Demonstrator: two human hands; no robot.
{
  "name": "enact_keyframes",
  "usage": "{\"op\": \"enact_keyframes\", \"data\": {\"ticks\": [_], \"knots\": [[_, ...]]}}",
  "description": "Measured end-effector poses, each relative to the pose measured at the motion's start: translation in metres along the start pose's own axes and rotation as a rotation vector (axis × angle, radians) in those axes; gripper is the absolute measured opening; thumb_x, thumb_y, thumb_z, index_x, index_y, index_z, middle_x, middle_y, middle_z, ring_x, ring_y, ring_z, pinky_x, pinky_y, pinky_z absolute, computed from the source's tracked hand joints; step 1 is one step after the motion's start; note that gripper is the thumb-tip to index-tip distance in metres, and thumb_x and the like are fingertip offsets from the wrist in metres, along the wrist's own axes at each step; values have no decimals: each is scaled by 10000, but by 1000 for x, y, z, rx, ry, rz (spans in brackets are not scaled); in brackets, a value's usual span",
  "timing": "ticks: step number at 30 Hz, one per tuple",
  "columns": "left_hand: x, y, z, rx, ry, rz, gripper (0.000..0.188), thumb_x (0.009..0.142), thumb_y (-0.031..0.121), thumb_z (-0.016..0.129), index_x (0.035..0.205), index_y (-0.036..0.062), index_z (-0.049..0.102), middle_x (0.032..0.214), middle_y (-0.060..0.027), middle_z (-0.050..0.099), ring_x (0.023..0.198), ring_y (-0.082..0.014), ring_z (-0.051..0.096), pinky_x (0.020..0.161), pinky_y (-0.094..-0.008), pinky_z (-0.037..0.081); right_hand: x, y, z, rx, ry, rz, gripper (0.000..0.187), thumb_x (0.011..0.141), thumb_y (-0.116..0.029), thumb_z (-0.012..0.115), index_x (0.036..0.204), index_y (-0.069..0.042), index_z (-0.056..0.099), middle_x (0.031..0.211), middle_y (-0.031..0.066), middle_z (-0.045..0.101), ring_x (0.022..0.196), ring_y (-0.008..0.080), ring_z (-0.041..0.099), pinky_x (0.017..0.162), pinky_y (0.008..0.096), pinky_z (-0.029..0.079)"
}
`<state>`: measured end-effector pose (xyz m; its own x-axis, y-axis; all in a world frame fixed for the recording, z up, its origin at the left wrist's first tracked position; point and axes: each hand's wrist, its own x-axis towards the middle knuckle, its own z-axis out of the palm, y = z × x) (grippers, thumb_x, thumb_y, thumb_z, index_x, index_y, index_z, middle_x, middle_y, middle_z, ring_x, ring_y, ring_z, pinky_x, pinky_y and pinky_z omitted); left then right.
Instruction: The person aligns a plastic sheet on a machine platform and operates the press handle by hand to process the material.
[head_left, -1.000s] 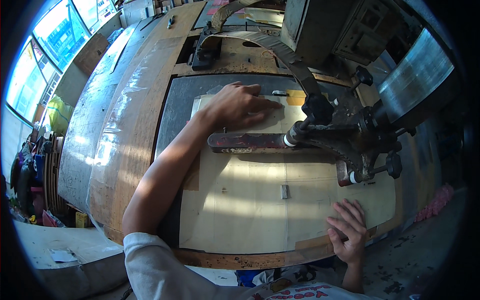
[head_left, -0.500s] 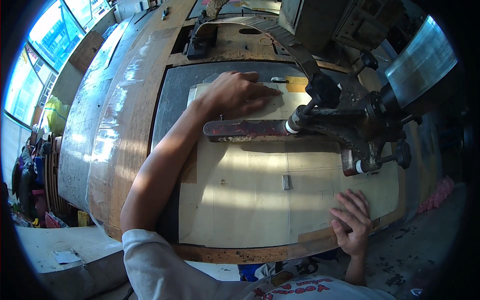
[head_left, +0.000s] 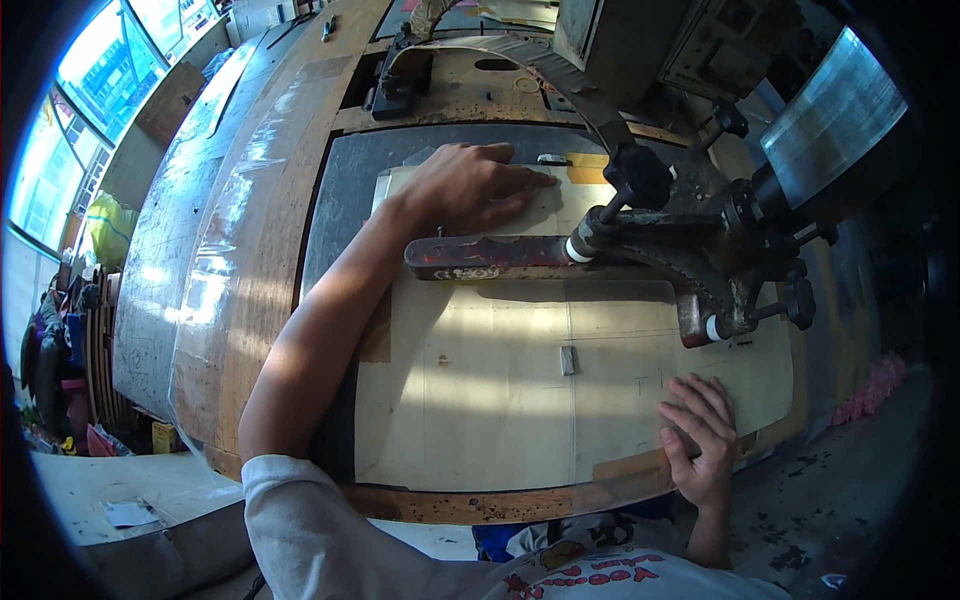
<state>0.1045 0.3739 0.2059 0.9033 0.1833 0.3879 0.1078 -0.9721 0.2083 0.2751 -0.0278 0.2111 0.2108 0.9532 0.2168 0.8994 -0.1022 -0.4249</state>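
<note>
A large cream sheet (head_left: 480,420) with pencil-like ruled lines lies on a dark table panel. My left hand (head_left: 475,187) rests on its far part, fingers stretched to the right and slightly bent, holding nothing visible. On the near right part of the sheet my right hand (head_left: 702,437) lies flat, fingers extended, beside a strip of brown tape (head_left: 630,465). A dark red bar (head_left: 490,257) on a heavy metal bracket (head_left: 690,245) reaches over the sheet between my hands. Small grey blocks sit on the sheet, one near the middle (head_left: 568,360) and one at the far edge (head_left: 552,160).
Black knobs (head_left: 638,176) and a shiny metal cylinder (head_left: 838,125) belong to the machine at right. A curved strap (head_left: 530,50) arches behind. Clear plastic film (head_left: 240,200) covers the wooden table at left. A pink bundle (head_left: 868,390) lies at the far right.
</note>
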Motion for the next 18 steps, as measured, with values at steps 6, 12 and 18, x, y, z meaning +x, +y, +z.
{"op": "enact_keyframes", "data": {"ticks": [6,12,18], "knots": [[1,0,-1,7,3,-4,211,953,274,621,1057,128,733,811,-103,596,677,-312,630,627,-463,499,1,-1,-2,-3,0,3,238,901,-231,686,1078,-96,771,1288,106,695,1274,334,583,1152,526,354],[1,2,-3,-10,-32,-38,191,950,252,612,969,78,689,819,-122,591,699,-335,629,637,-473,491,1,0,-2,-2,-1,8,233,903,-230,684,1073,-97,773,1282,108,698,1272,334,583,1153,529,353],[1,1,-3,-41,-31,-41,171,947,229,602,942,64,649,828,-130,593,703,-347,628,653,-477,494,1,0,-2,-2,1,6,234,906,-235,682,1071,-97,775,1277,108,700,1275,335,581,1153,531,352]]}}
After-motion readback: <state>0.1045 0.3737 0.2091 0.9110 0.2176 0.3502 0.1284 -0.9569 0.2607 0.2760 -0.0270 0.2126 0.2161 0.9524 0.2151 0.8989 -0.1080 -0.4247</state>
